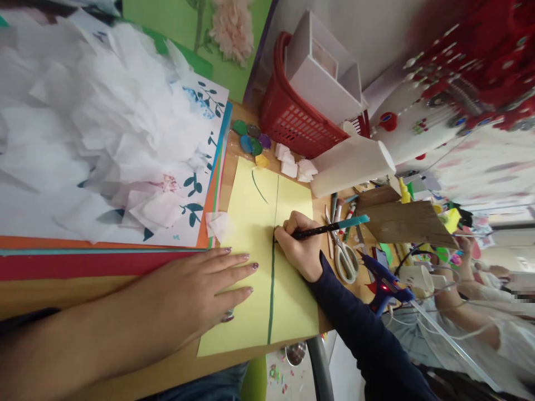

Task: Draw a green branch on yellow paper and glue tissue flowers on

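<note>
A sheet of yellow paper lies on the table in front of me. My right hand grips a black felt-tip pen with a teal end, its tip hidden by the fingers at the paper. A thick dark green line runs from the paper's near edge up to that hand. Beyond it a thin faint line continues upward, with a short dark curve to its left. My left hand rests flat over the paper's left edge, fingers spread. Touching the paper's left side is a white tissue square.
A stack of coloured sheets bearing many white tissue pieces fills the left. Scissors and a blue glue gun with a red light lie right. Behind stand a red basket and white roll. Another person sits far right.
</note>
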Tool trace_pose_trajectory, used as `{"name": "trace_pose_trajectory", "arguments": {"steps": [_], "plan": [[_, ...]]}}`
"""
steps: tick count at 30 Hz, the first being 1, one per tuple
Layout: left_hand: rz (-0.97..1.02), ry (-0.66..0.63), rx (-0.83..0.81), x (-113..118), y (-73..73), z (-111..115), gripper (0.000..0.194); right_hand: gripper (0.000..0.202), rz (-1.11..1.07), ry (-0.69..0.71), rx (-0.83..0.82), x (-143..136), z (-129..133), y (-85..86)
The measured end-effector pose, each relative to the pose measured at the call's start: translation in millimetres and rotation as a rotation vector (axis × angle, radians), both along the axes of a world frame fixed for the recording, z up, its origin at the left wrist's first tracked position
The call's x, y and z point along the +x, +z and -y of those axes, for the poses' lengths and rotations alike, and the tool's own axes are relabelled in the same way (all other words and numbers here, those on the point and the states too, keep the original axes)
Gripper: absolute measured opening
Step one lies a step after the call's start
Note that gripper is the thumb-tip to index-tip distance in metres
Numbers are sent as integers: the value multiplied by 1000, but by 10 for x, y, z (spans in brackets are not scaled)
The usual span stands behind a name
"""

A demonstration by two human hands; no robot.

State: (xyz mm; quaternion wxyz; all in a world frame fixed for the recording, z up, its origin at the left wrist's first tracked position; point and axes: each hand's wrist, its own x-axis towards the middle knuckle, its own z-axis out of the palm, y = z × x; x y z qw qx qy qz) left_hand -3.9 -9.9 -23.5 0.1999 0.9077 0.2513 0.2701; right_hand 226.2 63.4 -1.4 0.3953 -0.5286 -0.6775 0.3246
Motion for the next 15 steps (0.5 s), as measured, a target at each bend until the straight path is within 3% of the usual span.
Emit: {"name": "trace_pose_trajectory", "arguments": {"steps": [10, 15], "plan": [[-16, 0, 22, 10, -59, 2, 30, 36, -42, -60, 57, 47, -18, -78], [-13, 0, 22, 11, -57, 2, 29, 35, -27, -4, 9, 62, -13, -62]]}}
